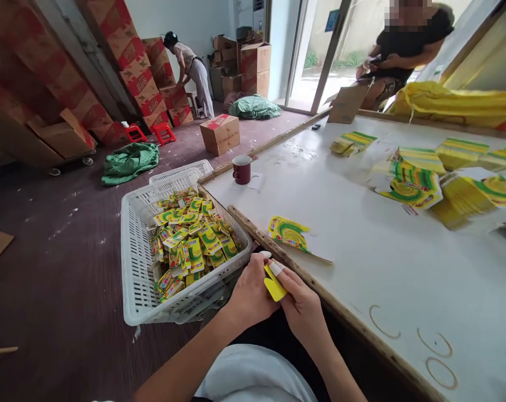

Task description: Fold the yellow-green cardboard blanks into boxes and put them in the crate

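Note:
Both my hands meet over my lap at the table's wooden edge, around a small yellow carton (275, 286). My left hand (253, 287) has its fingers closed on the carton's left side. My right hand (300, 296) grips it from the right, with white tape on the thumb. Fingers cover most of the carton; a yellow flap sticks out below them. Just beyond, a flat yellow and green carton sheet (290, 233) lies on the white table (345, 279). To my left, a white plastic basket (131, 268) holds many small yellow cartons (196, 254).
A maroon mug (242, 170) stands near the table's left edge. Stacks of flat cartons (466, 195) lie at the right. A cardboard box (220, 135) and a green sack (130, 163) are on the floor. One person (190, 67) bends by boxes; another (412, 50) sits across the table.

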{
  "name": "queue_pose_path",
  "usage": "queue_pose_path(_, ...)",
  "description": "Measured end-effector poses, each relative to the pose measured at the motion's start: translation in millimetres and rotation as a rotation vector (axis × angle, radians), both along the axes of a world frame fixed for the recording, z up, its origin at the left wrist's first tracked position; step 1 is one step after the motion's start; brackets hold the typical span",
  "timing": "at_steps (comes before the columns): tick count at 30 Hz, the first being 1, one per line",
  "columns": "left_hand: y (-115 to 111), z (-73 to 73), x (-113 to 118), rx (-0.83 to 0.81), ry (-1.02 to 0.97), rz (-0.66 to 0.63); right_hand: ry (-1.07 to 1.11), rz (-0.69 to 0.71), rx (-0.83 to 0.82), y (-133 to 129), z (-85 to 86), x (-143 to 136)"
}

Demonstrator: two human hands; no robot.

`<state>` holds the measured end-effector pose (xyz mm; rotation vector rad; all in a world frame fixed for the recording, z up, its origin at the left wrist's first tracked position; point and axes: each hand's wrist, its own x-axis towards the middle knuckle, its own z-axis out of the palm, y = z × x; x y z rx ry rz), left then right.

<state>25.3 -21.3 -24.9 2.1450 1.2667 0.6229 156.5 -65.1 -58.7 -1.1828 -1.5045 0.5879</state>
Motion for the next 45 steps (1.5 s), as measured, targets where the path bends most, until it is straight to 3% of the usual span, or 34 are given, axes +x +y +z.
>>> queue_pose_path(4,-2,7.0,-5,0.033,0.097,0.065,-0.06,-0.102,0.059,3,1.9,10)
queue_pose_path(9,4,21.4,-19,-0.006,0.078,0.03,-0.29,0.057,0.003,5,13.2,21)
queue_pose_path(15,12,35.2,-26,-0.111,0.029,-0.036,-0.258,0.279,-0.103,14,27.1,37)
queue_pose_path(21,19,35.9,-22,-0.041,0.046,0.015,-0.192,0.087,-0.029,15,16.6,17)
queue_pose_path(27,23,32.7,-24,-0.053,0.001,-0.025,-0.142,0.144,-0.108,14,10.2,20)
queue_pose_path(32,25,29.3,-23,-0.063,0.034,0.003,-0.011,0.105,-0.18,19,10.8,17)
queue_pose_path(34,30,27.2,-32,-0.047,0.045,0.105,0.021,0.029,-0.213,27,10.1,23)
queue_pose_path(38,47,19.6,-63,0.18,0.108,0.592,-0.146,-0.386,-0.199,57,4.7,53)
queue_pose_path(40,51,15.7,-73,0.229,0.074,0.682,-0.239,-0.446,-0.232,71,0.0,66)
queue_pose_path(45,35,9.6,-64,0.028,-0.112,0.423,-0.254,-0.432,-0.243,83,-8.0,69)
